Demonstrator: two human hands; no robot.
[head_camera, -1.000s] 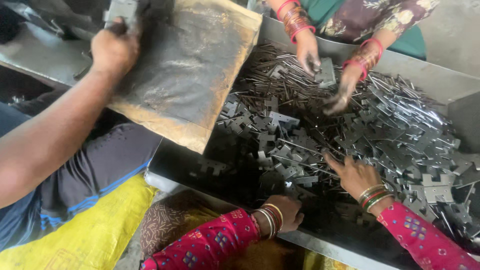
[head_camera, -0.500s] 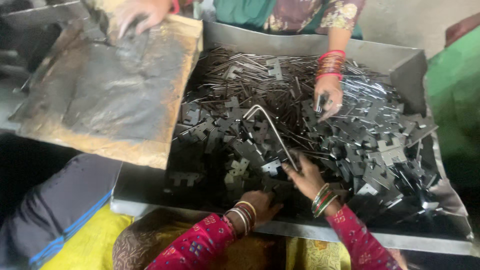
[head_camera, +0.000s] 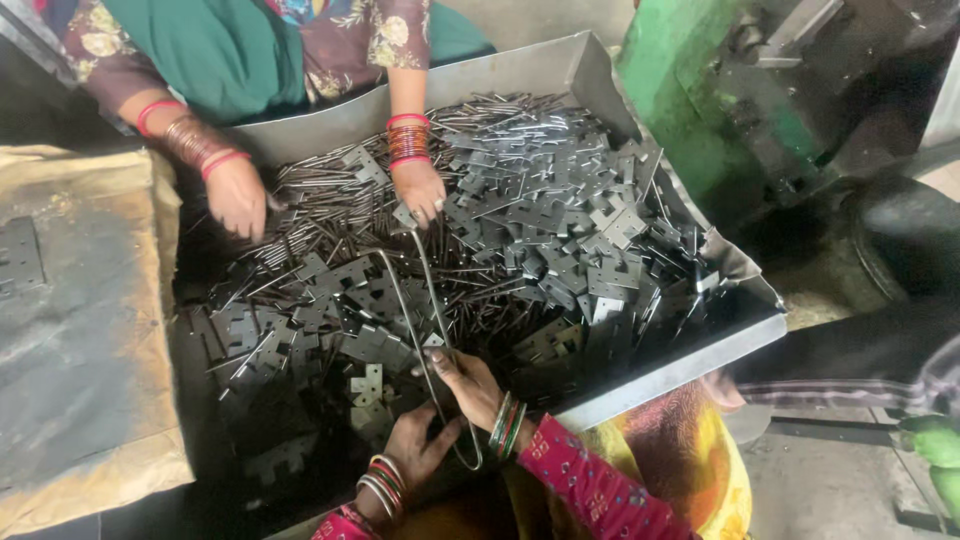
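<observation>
My right hand (head_camera: 478, 388) grips a long bent wire loop (head_camera: 428, 300) that lies over a heap of dark metal hinge plates (head_camera: 560, 240) and thin pins (head_camera: 320, 195). My left hand (head_camera: 412, 450) holds the loop's near bend just below. Both wrists wear bangles and pink sleeves. Across the tray a co-worker's two hands rest in the pile. One of them (head_camera: 420, 190) touches the far end of the loop, and the other (head_camera: 237, 197) lies on the pins.
The pile fills a grey sheet-metal tray (head_camera: 680, 365) with raised walls. A board under a dark stained sheet (head_camera: 70, 330) lies at the left. A green machine (head_camera: 700, 100) stands at the top right. Yellow-orange cloth (head_camera: 690, 460) is at the bottom.
The view swung right, so the board slid to the left edge. My right hand went from lying spread on the plates to gripping the wire loop. My left hand left the tray edge and joined it.
</observation>
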